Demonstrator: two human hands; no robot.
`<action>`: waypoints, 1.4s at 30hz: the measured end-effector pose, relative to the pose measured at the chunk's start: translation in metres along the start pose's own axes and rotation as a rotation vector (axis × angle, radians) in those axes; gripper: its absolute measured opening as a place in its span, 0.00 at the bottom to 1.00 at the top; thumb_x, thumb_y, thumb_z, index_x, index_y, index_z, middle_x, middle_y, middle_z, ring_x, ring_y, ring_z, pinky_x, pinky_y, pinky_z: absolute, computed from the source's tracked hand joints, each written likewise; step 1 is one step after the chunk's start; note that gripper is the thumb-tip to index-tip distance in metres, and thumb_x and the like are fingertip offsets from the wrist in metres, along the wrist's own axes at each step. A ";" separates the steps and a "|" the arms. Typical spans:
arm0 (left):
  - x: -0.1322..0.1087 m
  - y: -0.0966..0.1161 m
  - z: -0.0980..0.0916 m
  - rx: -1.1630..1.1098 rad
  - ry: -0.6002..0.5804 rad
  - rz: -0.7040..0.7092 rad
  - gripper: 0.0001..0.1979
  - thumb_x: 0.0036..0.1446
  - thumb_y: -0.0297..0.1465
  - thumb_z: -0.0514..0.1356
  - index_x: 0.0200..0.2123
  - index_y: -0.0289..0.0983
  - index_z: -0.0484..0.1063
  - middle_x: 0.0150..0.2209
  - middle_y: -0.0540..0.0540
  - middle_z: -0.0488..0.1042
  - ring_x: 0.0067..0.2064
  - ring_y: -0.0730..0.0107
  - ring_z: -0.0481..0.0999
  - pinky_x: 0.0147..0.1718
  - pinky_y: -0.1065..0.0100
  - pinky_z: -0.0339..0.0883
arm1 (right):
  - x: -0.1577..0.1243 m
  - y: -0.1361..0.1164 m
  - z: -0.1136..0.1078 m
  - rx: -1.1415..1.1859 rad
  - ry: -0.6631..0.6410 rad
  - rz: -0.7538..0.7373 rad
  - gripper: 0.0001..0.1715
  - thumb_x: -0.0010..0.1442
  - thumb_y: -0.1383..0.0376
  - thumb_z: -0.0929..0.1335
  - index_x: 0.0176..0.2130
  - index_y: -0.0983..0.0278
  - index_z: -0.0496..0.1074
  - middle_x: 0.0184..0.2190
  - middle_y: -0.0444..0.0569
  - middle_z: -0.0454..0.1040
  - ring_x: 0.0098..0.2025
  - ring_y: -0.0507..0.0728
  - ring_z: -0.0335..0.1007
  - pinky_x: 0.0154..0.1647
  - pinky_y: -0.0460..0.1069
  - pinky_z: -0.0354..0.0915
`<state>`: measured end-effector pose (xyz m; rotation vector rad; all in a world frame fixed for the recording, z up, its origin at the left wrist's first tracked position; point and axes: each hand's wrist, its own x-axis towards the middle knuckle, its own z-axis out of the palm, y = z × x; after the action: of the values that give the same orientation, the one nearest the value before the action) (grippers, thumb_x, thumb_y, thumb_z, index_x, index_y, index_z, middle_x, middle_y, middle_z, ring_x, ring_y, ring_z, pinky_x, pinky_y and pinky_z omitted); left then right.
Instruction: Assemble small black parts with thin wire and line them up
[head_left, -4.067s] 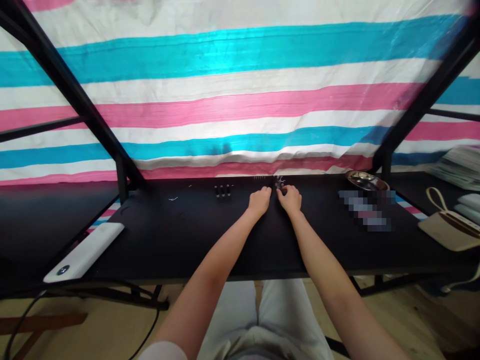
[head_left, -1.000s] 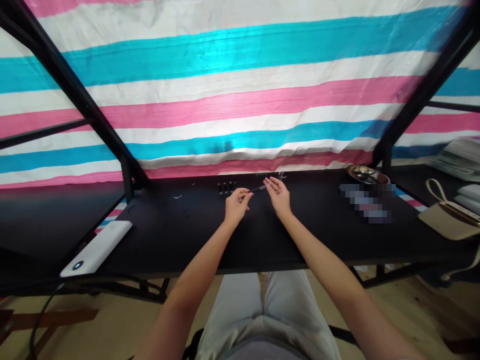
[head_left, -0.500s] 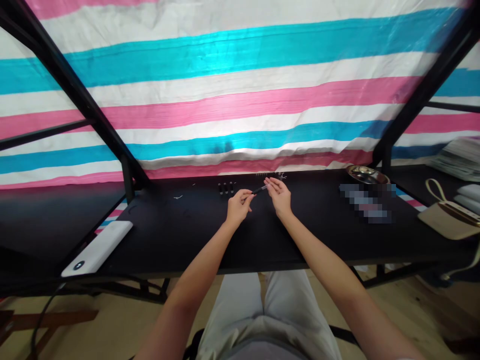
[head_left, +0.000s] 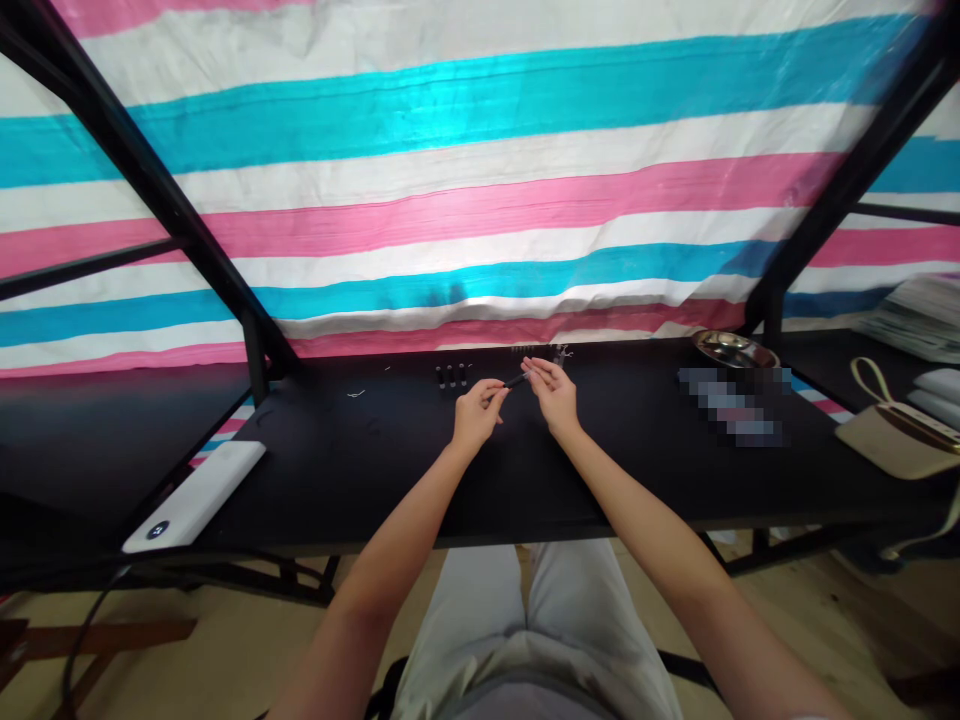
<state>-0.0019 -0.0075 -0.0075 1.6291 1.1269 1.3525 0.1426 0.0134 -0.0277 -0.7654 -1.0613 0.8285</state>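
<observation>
My left hand (head_left: 475,413) pinches one end of a thin dark stick-like piece (head_left: 514,381) just above the black table (head_left: 420,470). My right hand (head_left: 553,394) has its fingertips pinched at the other end of that piece, near a small pale part I cannot make out. Three small black cylinders (head_left: 451,376) stand upright in a row just left of my left hand. A cluster of tiny dark and silvery parts (head_left: 551,352) lies at the table's back edge beyond my right hand.
A white power bank (head_left: 196,494) with a cable lies at the table's front left. A metal bowl (head_left: 733,349) sits at the back right, a beige pouch (head_left: 896,430) and stacked papers (head_left: 915,318) farther right. Black frame posts (head_left: 255,365) rise before a striped tarp (head_left: 480,180).
Four seconds ago both hands rested at the small parts by the back edge. Now they are lifted toward me, holding the thin dark piece between them; little has shifted in the last second.
</observation>
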 end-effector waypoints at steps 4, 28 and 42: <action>-0.001 0.000 0.000 0.005 0.005 -0.002 0.16 0.50 0.41 0.59 0.36 0.34 0.70 0.35 0.43 0.77 0.16 0.80 0.69 0.16 0.75 0.64 | -0.001 -0.001 0.001 0.008 -0.011 -0.021 0.19 0.51 0.56 0.69 0.41 0.64 0.68 0.46 0.57 0.73 0.49 0.60 0.70 0.54 0.59 0.62; -0.002 0.002 0.000 0.019 0.009 0.017 0.16 0.51 0.42 0.58 0.34 0.34 0.70 0.34 0.43 0.78 0.17 0.79 0.69 0.15 0.75 0.65 | -0.014 -0.017 0.002 -0.240 -0.128 -0.152 0.19 0.58 0.56 0.64 0.48 0.60 0.69 0.48 0.51 0.72 0.51 0.57 0.68 0.56 0.56 0.62; -0.003 0.002 0.000 0.007 -0.017 0.008 0.16 0.51 0.41 0.58 0.35 0.33 0.70 0.35 0.42 0.78 0.18 0.79 0.70 0.16 0.75 0.66 | -0.017 -0.015 0.001 -0.290 -0.180 -0.208 0.18 0.59 0.60 0.62 0.50 0.60 0.68 0.53 0.50 0.68 0.52 0.56 0.67 0.57 0.55 0.61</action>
<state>-0.0020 -0.0105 -0.0069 1.6487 1.1179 1.3384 0.1409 -0.0085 -0.0214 -0.8160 -1.4171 0.5794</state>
